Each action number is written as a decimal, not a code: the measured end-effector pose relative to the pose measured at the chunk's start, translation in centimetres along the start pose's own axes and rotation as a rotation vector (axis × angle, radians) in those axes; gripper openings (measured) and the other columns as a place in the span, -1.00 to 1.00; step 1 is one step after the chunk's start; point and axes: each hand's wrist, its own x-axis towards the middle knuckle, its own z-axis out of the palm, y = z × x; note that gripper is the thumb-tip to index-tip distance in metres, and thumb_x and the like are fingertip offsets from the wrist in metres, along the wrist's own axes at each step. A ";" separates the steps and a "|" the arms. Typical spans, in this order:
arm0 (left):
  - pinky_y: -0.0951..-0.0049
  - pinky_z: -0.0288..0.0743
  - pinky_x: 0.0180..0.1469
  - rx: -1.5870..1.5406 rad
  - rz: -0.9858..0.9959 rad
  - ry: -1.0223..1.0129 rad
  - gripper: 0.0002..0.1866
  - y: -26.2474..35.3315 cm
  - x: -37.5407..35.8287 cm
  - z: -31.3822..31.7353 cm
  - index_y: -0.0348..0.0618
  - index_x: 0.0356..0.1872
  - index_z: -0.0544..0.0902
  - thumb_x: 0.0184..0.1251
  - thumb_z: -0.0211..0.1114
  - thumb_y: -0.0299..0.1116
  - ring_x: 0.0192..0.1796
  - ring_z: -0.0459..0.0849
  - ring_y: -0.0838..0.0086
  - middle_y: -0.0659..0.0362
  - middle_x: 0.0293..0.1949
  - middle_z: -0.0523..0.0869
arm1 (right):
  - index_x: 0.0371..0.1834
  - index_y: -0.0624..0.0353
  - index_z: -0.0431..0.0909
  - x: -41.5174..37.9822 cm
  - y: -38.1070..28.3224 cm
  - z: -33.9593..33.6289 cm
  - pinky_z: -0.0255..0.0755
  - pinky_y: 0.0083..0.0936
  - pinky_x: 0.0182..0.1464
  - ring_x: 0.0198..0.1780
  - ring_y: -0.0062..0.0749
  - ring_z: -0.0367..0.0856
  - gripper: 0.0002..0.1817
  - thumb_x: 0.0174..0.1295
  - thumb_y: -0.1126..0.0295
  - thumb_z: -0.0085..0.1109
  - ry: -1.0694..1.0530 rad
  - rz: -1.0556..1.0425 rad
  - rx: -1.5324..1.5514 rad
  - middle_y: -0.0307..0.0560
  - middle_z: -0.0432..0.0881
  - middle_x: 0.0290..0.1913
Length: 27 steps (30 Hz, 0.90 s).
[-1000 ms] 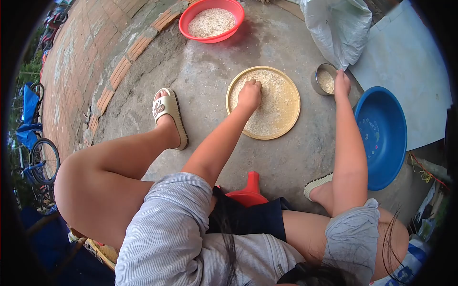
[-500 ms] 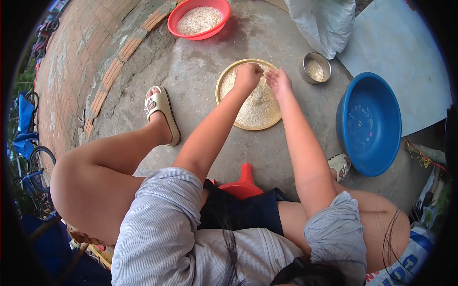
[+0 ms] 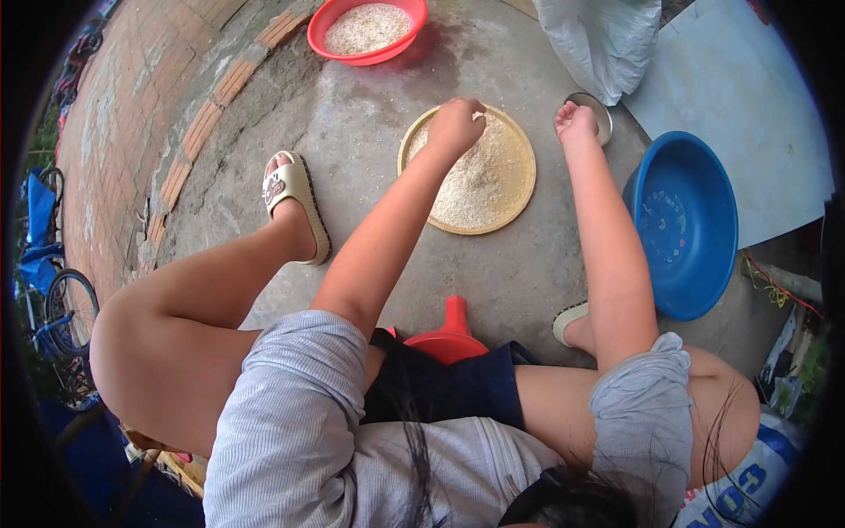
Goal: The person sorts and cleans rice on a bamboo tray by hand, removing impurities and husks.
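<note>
A round woven tray (image 3: 526, 185) lies on the concrete with a heap of pale, rice-like grain (image 3: 471, 195) on it. My left hand (image 3: 457, 129) is above the tray's upper part, fingers curled in and thumb side toward the right. Whatever it may pinch is too small to name. My right hand (image 3: 576, 123) is over the metal bowl (image 3: 604, 114) and hides much of it. Its fingers are bent together in a loose fist, and their contents, if any, cannot be made out.
A red basin (image 3: 417, 35) of similar grain stands at the top. At the right are a blue basin (image 3: 695, 238), a white sack (image 3: 607, 48) and a pale board (image 3: 731, 97). A red plastic piece (image 3: 451, 330) is between my legs, near my sandals (image 3: 305, 211).
My right hand has moved right, from the tray's edge to the metal bowl, and its fingers have curled in. My left hand stays over the tray, slightly higher.
</note>
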 end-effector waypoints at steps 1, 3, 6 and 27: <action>0.23 0.51 -0.02 0.000 -0.006 0.001 -0.74 -1.0 -0.2 0.2 -0.13 -0.20 0.70 0.09 0.25 -0.30 -0.15 0.67 0.13 -0.03 -0.15 0.69 | -0.45 0.28 0.52 1.4 -1.6 -0.3 0.33 -0.57 -0.54 -0.57 -0.42 0.48 -0.75 0.11 0.52 -0.24 0.068 -0.085 -0.013 -0.08 0.53 -0.52; 0.23 0.51 -0.02 0.027 -0.090 -0.046 -0.74 -2.4 -0.4 0.6 -0.11 -0.20 0.70 0.10 0.23 -0.28 -0.13 0.67 0.14 -0.03 -0.18 0.70 | -0.50 0.33 0.55 1.9 -4.7 -0.6 0.38 -0.58 -0.58 -0.56 -0.39 0.56 -0.71 0.18 0.47 -0.21 0.190 -0.350 -0.140 -0.01 0.61 -0.52; 0.20 0.50 0.02 0.014 -0.155 -0.134 -0.73 -2.2 -1.0 0.8 -0.08 -0.19 0.70 0.07 0.20 -0.31 -0.05 0.64 0.14 -0.02 -0.15 0.69 | -0.29 0.29 0.60 3.5 -8.1 -2.7 0.45 -0.21 -0.16 -0.22 -0.18 0.62 -0.59 0.34 0.17 -0.15 0.092 -0.750 -0.926 0.06 0.64 -0.28; 0.17 0.53 -0.06 0.246 -0.203 0.026 -0.81 -3.0 -4.0 3.3 -0.17 -0.34 0.68 0.05 0.15 -0.40 -0.07 0.59 0.10 -0.02 -0.20 0.65 | 0.07 0.09 0.39 -7.0 9.8 -7.1 0.31 -0.12 0.09 0.11 -0.05 0.41 -0.65 0.26 0.22 -0.02 0.105 -0.875 -1.558 0.05 0.40 0.10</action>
